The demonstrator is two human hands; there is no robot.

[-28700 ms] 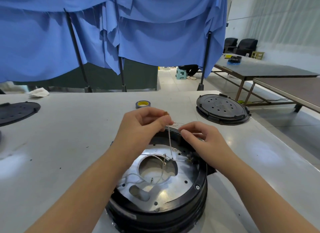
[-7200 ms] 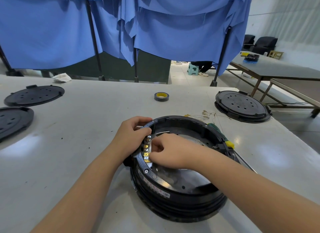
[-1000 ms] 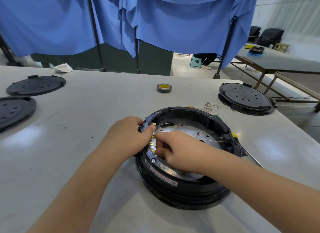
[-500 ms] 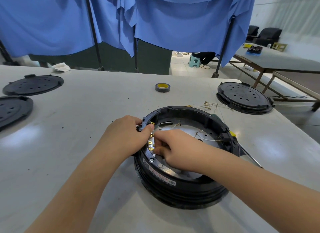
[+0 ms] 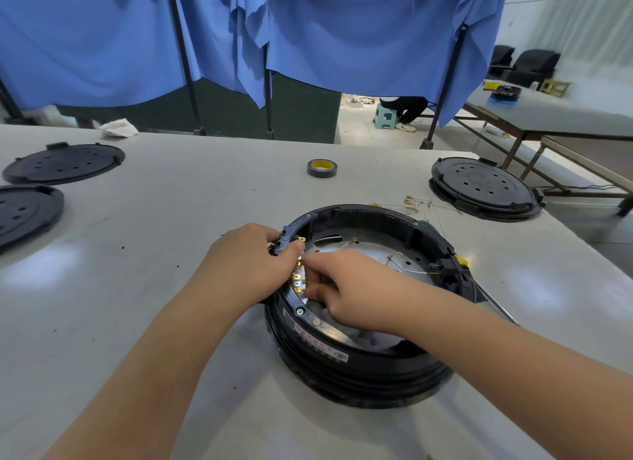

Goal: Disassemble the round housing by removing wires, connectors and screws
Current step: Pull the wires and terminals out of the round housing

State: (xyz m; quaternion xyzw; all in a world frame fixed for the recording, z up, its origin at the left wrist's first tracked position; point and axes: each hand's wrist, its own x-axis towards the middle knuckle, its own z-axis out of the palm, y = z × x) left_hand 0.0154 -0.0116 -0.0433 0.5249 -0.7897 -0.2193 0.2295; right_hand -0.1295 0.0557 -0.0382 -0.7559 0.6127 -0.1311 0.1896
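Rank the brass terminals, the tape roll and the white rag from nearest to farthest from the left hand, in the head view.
1. Brass terminals: at the left hand, on the housing's inner rim.
2. Tape roll: beyond the housing, mid-table.
3. White rag: far-left table edge.

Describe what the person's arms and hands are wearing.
Nothing shows on either one. The left hand and right hand are bare: no gloves, rings or watch in view. Both forearms are uncovered as far as the frame's bottom edge, with no sleeve visible.
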